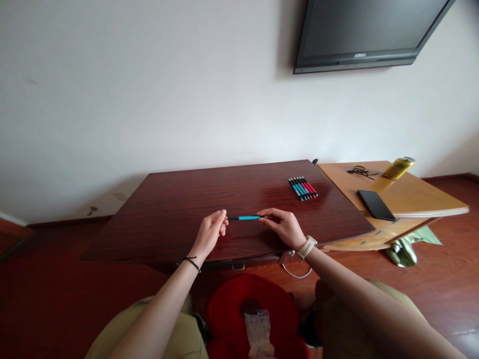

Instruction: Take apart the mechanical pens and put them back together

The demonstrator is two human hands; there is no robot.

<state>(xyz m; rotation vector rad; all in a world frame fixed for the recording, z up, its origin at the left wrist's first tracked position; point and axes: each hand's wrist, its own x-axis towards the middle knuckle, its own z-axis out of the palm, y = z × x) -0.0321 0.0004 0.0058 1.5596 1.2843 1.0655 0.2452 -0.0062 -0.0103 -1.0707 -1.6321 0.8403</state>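
Note:
A blue pen (248, 218) with dark ends is held level above the near part of the dark wooden table (187, 199). My left hand (214, 227) is closed around its left end. At the right end, my right hand (283, 224) pinches the tip between thumb and fingers. Farther back on the right lies a neat row of pens (303, 189), blue ones on the left and red ones on the right, side by side and slanted.
Adjoining on the right is a lighter wooden table (430, 192) with a black phone (375, 205), a dark cable (361, 171) and a yellow can (398, 168). A red cushioned seat (220, 309) bearing a clear plastic packet (258, 331) is below. A television (359, 35) hangs above.

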